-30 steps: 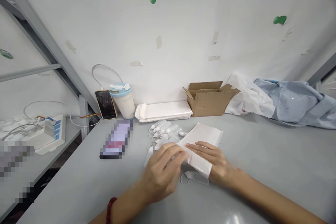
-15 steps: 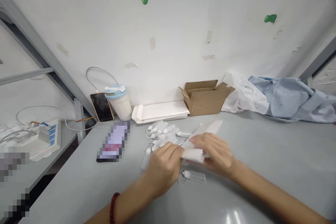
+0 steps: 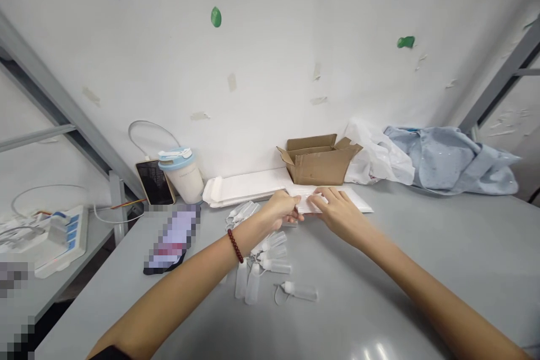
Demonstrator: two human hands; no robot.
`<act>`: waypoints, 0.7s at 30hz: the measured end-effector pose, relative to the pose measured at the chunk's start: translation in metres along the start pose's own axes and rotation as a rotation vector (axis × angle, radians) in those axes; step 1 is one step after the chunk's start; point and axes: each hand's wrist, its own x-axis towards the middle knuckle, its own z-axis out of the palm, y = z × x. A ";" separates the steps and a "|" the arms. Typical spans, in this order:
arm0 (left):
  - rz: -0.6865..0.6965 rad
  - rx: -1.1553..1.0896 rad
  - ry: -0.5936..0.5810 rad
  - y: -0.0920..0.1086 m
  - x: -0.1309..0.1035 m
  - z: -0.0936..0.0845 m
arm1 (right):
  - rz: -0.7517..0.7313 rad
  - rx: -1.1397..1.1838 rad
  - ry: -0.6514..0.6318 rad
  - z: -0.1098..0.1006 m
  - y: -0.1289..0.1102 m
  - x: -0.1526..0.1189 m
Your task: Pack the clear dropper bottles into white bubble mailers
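Just in front of the cardboard box, my left hand [image 3: 282, 207] pinches the left end of a flat white envelope [image 3: 358, 201]. My right hand [image 3: 337, 209] grips the same envelope at its middle, thumb and fingers on the folded part. The envelope's right end sticks out beyond the knuckles. Several small clear squeeze bottles [image 3: 252, 282] with white caps and looped ties lie in a loose pile below and beside my left forearm, which hides some of them. One separate bottle [image 3: 301, 291] rests nearer to me.
Behind the bottles lies a stack of white envelopes [image 3: 244, 187]. An open cardboard box [image 3: 320, 167], a white plastic bag [image 3: 379, 154] and a light blue cloth [image 3: 451, 160] stand along the wall. At left are a lidded cup [image 3: 183, 181], a phone [image 3: 155, 183] and a power strip [image 3: 71, 236].
Both hands have moved away from me with the envelope, from over the bottles toward the box. The envelope now lies flatter, and more of the bottle pile shows.
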 end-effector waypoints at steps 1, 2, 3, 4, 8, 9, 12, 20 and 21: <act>-0.022 0.041 -0.034 -0.001 0.003 0.000 | 0.007 -0.002 -0.034 0.002 0.002 0.000; -0.041 0.090 -0.065 -0.004 0.005 0.000 | 0.006 -0.005 -0.055 0.003 0.004 0.000; -0.055 0.146 -0.090 -0.006 0.007 -0.001 | 0.003 -0.007 -0.070 0.004 0.005 0.000; -0.063 0.206 -0.103 -0.009 0.008 -0.002 | 0.000 -0.010 -0.089 0.005 0.006 0.000; -0.013 0.462 -0.015 -0.017 0.010 -0.012 | -0.003 -0.016 -0.158 0.007 0.006 0.002; 0.011 0.529 0.038 -0.019 0.010 -0.016 | -0.002 -0.018 -0.169 0.008 0.005 0.002; 0.080 0.727 0.215 -0.021 0.013 -0.032 | 0.003 -0.027 -0.193 0.011 0.002 0.004; 0.181 1.156 0.415 -0.031 0.014 -0.072 | 0.003 -0.010 -0.214 0.012 -0.003 0.005; 0.194 1.195 0.416 -0.033 0.013 -0.073 | 0.002 -0.002 -0.208 0.012 -0.004 0.004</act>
